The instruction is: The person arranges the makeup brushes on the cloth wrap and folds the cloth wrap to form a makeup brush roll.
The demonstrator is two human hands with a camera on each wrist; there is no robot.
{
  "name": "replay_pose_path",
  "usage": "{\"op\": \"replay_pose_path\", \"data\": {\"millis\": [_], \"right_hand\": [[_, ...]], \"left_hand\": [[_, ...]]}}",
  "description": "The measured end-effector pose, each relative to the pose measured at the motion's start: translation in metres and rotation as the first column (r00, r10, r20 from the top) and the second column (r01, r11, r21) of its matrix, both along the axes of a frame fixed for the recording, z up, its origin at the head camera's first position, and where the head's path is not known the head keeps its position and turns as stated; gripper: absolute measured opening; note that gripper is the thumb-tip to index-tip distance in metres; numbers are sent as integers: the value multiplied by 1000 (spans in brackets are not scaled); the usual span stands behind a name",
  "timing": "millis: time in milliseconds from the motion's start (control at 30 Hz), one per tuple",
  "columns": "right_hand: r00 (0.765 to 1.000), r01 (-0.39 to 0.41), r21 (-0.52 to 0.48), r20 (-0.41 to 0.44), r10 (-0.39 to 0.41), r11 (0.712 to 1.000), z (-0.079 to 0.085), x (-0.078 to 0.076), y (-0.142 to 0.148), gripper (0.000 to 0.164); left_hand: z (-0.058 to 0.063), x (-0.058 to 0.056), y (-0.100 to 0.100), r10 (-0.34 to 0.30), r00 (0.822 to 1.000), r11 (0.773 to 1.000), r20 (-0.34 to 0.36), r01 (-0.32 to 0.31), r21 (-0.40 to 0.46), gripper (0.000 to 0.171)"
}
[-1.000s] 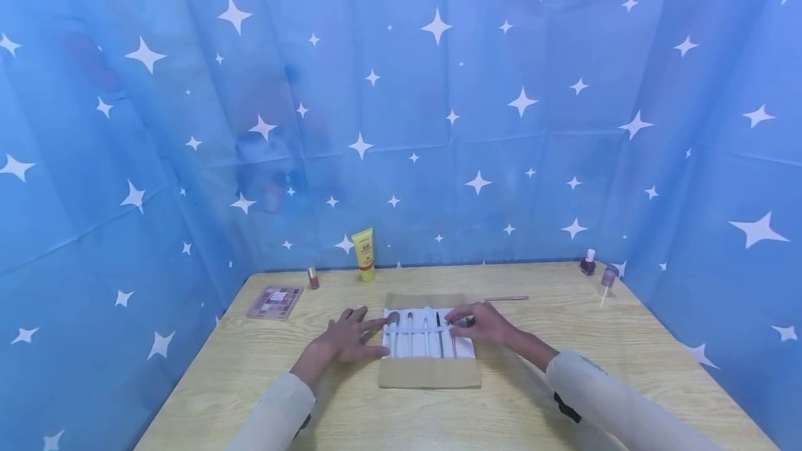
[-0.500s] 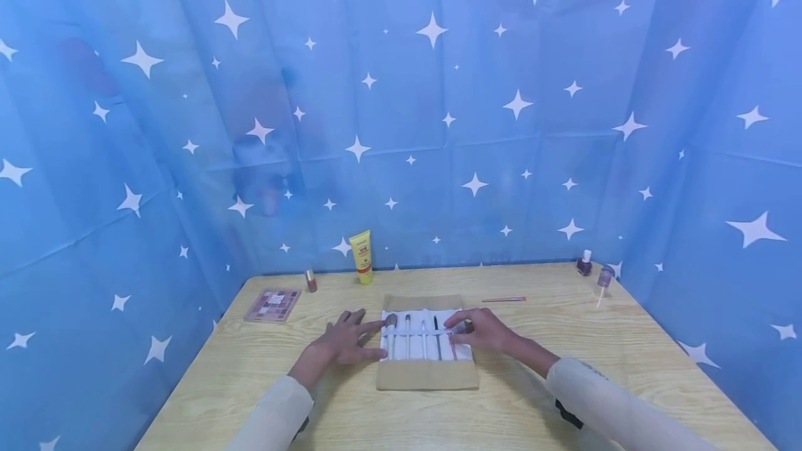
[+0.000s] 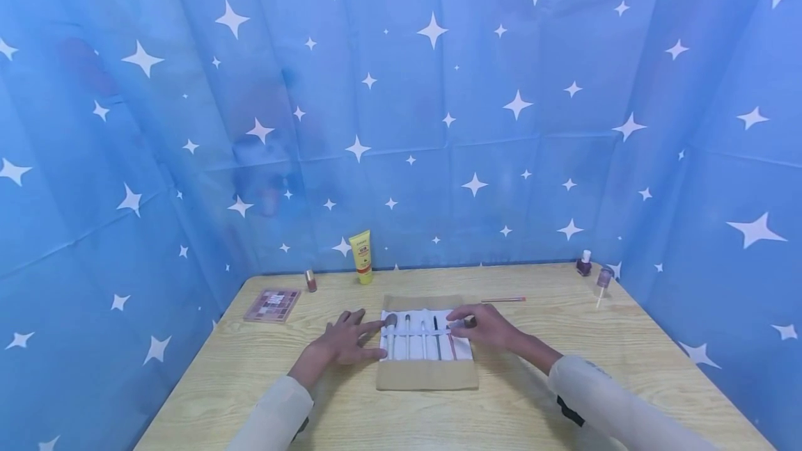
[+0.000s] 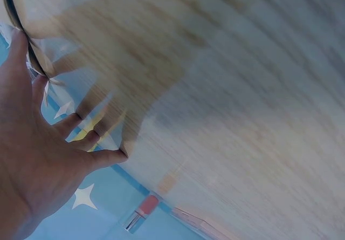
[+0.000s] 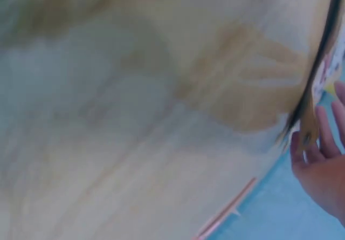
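A beige brush roll (image 3: 427, 375) lies unfolded on the table, with several makeup brushes under a white band across its white lining. My left hand (image 3: 343, 339) has its fingers spread and rests on the roll's left edge, beside the thick-headed brush (image 3: 391, 333). At the right end, my right hand (image 3: 491, 327) pinches near the upper part of a pink-handled makeup brush (image 3: 453, 348); the fingers partly hide its head. The left wrist view shows the spread left hand (image 4: 46, 159) at the roll's edge. In the right wrist view, the roll hides some fingertips of my right hand (image 5: 323, 170).
A loose pink brush (image 3: 504, 299) lies right of the roll. Along the back stand a yellow tube (image 3: 362, 258), a small lip-colour bottle (image 3: 310, 281) and a dark nail polish bottle (image 3: 584, 264). An eyeshadow palette (image 3: 272, 305) lies left; a purple-topped item (image 3: 603, 278) sits right.
My right fingers have shifted slightly up along the pink-handled makeup brush, so more of it shows. The left hand stays in place. The head view has shifted a little.
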State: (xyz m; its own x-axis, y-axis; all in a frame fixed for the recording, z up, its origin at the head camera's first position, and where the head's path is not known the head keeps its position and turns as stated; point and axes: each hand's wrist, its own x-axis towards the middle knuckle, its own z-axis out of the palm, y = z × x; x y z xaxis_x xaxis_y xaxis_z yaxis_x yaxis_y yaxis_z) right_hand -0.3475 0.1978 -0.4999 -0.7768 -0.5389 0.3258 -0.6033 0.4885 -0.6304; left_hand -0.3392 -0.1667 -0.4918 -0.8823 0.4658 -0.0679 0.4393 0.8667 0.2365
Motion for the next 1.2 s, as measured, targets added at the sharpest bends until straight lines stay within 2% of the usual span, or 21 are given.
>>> {"op": "replay_pose_path", "data": {"millis": [333, 500, 700, 933, 1200], "right_hand": [[994, 89, 38, -60, -87, 995, 19, -11, 26, 28], [989, 125, 22, -81, -123, 992, 23, -21, 48, 27], [972, 196, 43, -137, -189, 980, 26, -32, 75, 23], [958, 259, 55, -142, -249, 964, 28, -45, 102, 26], [947, 311, 96, -117, -300, 945, 29, -53, 119, 24]], "left_hand": [[1, 0, 0, -2, 1000, 1000, 1, 2, -4, 74], [0, -1, -1, -3, 1000, 1000, 10, 3, -4, 75], [0, -2, -2, -1, 1000, 1000, 10, 1, -10, 76], [1, -2, -2, 0, 1000, 1000, 12, 0, -20, 77], [1, -5, -1, 15, 999, 1000, 32, -14, -24, 78]]}}
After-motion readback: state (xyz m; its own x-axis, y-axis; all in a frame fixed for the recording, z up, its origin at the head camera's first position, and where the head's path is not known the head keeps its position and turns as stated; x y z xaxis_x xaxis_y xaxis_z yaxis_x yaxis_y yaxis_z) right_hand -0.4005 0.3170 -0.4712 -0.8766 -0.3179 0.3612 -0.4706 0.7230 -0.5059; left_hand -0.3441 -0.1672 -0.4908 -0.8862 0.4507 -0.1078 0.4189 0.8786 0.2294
